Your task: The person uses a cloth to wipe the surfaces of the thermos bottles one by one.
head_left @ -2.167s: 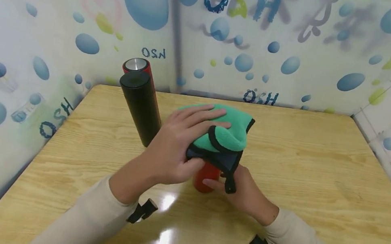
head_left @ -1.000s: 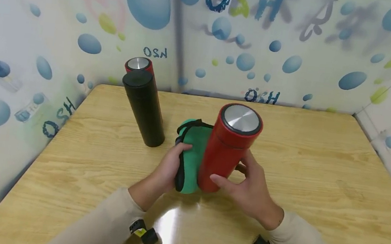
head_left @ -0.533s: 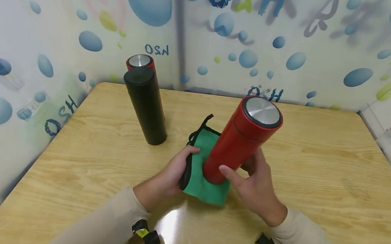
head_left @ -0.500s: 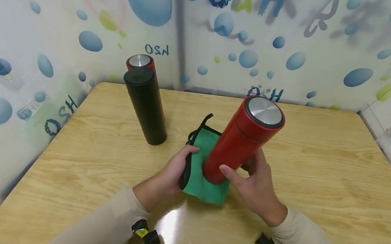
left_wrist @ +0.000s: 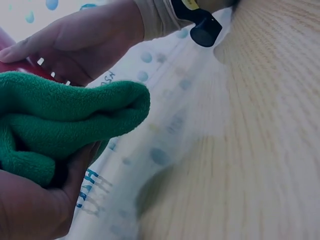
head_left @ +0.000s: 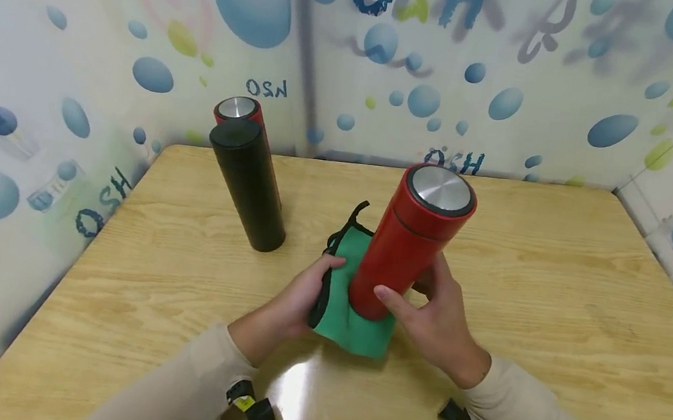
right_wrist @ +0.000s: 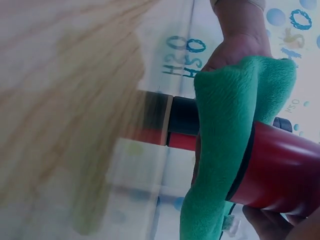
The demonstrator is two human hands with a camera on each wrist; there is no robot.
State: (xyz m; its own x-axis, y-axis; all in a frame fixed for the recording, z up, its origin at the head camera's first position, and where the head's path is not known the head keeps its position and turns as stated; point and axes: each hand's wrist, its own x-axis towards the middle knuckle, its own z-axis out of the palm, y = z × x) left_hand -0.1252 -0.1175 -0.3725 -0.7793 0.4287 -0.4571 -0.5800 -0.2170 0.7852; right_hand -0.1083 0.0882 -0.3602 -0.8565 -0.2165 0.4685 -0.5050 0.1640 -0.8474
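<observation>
A red thermos flask (head_left: 403, 253) with a silver-topped lid leans to the right, raised off the table. My right hand (head_left: 442, 324) grips its lower side, thumb in front. In my left hand (head_left: 297, 296) is a green cloth (head_left: 353, 334) with black edging and a black loop, the thumb lying over its edge. Its green face lies against the flask's base, which the right wrist view shows pressed to the folded cloth (right_wrist: 225, 135). The left wrist view has the bunched cloth (left_wrist: 70, 112) above the fingers, which are mostly hidden by it.
A black flask (head_left: 251, 189) stands upright at the left of the wooden table (head_left: 555, 279). Behind it, largely covered, is another red flask (head_left: 238, 108) with a silver lid. A patterned wall (head_left: 354, 65) closes off the back.
My left hand has brought the cloth from over the flask's top down to its base. The flask, upright earlier, has been lifted and tilted right, and leans slightly less than half a second ago.
</observation>
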